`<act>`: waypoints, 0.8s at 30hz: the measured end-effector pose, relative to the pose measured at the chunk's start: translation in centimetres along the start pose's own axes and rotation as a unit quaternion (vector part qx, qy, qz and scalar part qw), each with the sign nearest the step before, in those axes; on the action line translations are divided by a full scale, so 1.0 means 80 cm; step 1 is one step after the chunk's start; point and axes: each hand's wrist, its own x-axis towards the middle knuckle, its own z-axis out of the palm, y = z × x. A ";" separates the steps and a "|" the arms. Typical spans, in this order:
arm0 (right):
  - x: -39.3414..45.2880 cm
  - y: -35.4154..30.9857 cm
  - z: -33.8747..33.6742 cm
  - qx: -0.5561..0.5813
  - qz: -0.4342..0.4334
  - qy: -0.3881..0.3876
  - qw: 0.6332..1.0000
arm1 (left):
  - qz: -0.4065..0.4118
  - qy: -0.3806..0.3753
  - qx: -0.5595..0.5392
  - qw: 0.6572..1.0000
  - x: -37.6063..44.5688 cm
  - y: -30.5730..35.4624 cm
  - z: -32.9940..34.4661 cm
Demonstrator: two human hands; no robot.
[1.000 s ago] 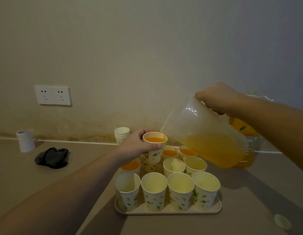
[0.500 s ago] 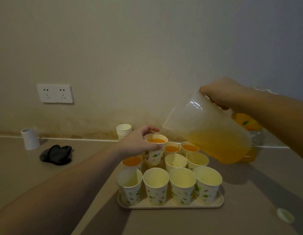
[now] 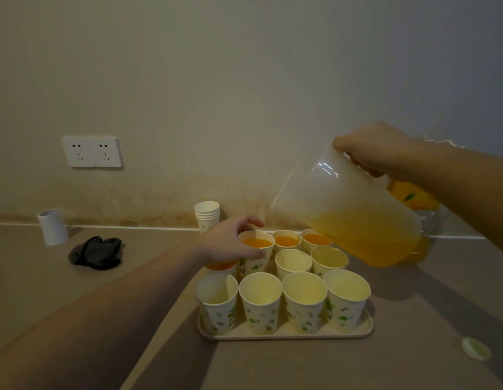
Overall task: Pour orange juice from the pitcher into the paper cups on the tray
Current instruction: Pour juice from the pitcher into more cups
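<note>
The pitcher [image 3: 349,212], a clear plastic one, hung tilted above the tray [image 3: 284,334], spout toward nine o'clock, its lower part holding orange juice [image 3: 365,235]. The right hand [image 3: 371,147] was curled round its handle at the pitcher's one o'clock. No stream showed at the spout.

On the tray stood paper cups with green leaf prints. Four held juice: the held cup [image 3: 256,253], two cups [image 3: 286,240] behind it at the far row, and one [image 3: 220,267] partly hidden under the left hand [image 3: 230,243]. Six showed pale insides with no juice visible: the front row of four [image 3: 261,302] and two [image 3: 293,261] in the middle row. That made ten in view.

The left hand gripped the held cup from its nine o'clock side, fingers over the far rim and thumb on the near wall. The pitcher's spout lay at that cup's two o'clock, apart from it.

At eleven o'clock from the tray stood a stack of spare cups [image 3: 207,216]. Behind the pitcher sat a juice bottle [image 3: 419,209]. A wall socket [image 3: 92,152], a white tube [image 3: 52,226], a black cloth [image 3: 97,253] and a bottle cap [image 3: 476,351] lay around.
</note>
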 end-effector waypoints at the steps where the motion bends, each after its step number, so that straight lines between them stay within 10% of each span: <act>1: 0.000 0.000 0.000 -0.002 0.000 0.000 1.000 | -0.003 -0.007 0.005 1.000 -0.001 0.001 0.000; 24: -0.009 0.000 0.006 0.004 0.009 -0.012 1.000 | 0.006 -0.103 0.183 0.978 0.010 0.010 -0.001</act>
